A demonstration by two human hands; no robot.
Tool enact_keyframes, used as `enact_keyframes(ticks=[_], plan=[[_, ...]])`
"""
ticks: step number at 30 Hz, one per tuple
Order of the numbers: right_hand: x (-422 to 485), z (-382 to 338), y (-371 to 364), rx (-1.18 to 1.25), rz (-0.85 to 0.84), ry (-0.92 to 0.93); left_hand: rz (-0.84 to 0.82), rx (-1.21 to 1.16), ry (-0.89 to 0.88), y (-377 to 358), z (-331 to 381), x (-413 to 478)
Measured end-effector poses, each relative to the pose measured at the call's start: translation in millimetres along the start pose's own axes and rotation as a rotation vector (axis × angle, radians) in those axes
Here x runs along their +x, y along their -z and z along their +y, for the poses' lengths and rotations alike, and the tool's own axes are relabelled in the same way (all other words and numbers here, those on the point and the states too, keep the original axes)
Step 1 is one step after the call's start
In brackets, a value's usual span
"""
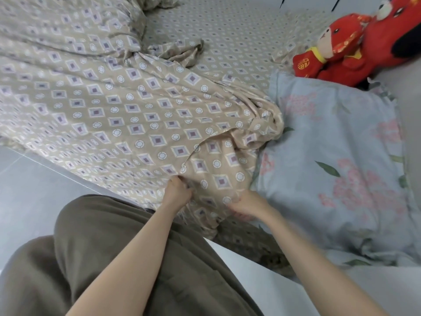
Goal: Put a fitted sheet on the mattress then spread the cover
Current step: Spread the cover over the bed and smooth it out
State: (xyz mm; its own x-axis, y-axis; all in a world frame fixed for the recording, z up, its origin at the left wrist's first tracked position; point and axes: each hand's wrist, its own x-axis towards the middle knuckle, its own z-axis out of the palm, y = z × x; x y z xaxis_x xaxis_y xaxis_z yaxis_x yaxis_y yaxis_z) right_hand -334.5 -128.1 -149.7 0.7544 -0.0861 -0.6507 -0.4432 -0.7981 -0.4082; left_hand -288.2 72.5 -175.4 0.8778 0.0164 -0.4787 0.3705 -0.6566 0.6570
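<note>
- Left hand (176,190): fingers curled into a fold of the cover (114,110) at the near edge of the bed; it grips the fabric.
- Right hand (246,206): just beside the left, fingers curled under the cover's bunched corner; it holds the fabric.
- Cover: beige with a diamond-and-circle print. It lies across the left and middle of the bed, creased and heaped toward the far left, with its near edge hanging over the bed side.
- Fitted sheet (227,30): finer print of the same tone, lying flat on the mattress and exposed at the far middle.
- Pillow (341,144): pale blue with pink flowers, on the right; the cover's gathered corner touches its left edge.
- Plush toys (353,49): red, beyond the pillow at the far right.
- Floor (34,179): grey, to the left of the bed.
- Person's garment (114,247): olive-brown, below the forearms.
</note>
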Motion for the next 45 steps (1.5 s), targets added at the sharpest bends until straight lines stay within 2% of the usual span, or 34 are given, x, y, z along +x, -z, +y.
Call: enact_keyframes(ticks=[2,4,7,9,11,14,17,21,25,28,32,34,36,39,42,45], plan=[[-1.9,4.1,-10.0,-0.179,-0.05,-0.029,0.017,-0.043,0.014,0.2,1.8,0.2],[-0.6,10.6,-25.3,-0.092,-0.015,-0.023,0.01,-0.059,0.04,0.6,-0.2,0.1],[0.7,11.7,-45.0,0.124,0.197,-0.036,-0.02,-0.069,0.054,-0.4,-5.2,2.1],[3.7,10.2,-51.6,0.189,0.302,-0.1,-0.061,-0.071,0.061,-1.2,-7.5,2.5],[5.1,9.5,-53.1,0.2,0.345,-0.103,-0.072,0.034,0.024,-0.9,-11.0,2.7],[4.4,19.5,-51.6,0.048,0.329,0.002,0.01,0.256,-0.095,3.9,-16.3,3.7],[3.7,33.0,-52.9,-0.158,0.379,0.1,0.122,0.324,-0.141,6.3,-23.5,9.9],[13.8,42.5,-61.0,-0.032,0.237,0.16,0.122,0.212,-0.078,10.7,-38.7,23.1],[29.0,38.4,-72.1,0.057,0.1,0.091,-0.118,0.064,0.004,4.0,-44.7,28.7],[41.2,31.9,-76.6,-0.017,-0.047,0.012,-0.207,0.181,-0.025,-4.1,-43.2,33.3],[49.0,27.5,-71.9,0.002,-0.089,0.023,-0.288,0.265,0.011,-12.6,-50.9,38.7],[50.0,27.3,-73.1,0.057,-0.078,0.048,-0.261,0.412,0.014,-16.2,-54.1,39.4],[51.1,30.8,-76.4,0.098,-0.035,0.065,-0.164,0.531,-0.001,-16.1,-54.3,38.3],[50.4,37.2,-84.3,0.088,0.022,0.054,0.012,0.545,-0.046,-11.9,-52.1,37.6],[52.7,40.5,-86.6,-0.023,0.028,0.029,0.065,0.598,-0.094,-12.3,-50.4,35.5],[56.6,43.6,-82.1,-0.216,-0.034,0.015,0.066,0.52,-0.004,-10.1,-51.6,36.8]])
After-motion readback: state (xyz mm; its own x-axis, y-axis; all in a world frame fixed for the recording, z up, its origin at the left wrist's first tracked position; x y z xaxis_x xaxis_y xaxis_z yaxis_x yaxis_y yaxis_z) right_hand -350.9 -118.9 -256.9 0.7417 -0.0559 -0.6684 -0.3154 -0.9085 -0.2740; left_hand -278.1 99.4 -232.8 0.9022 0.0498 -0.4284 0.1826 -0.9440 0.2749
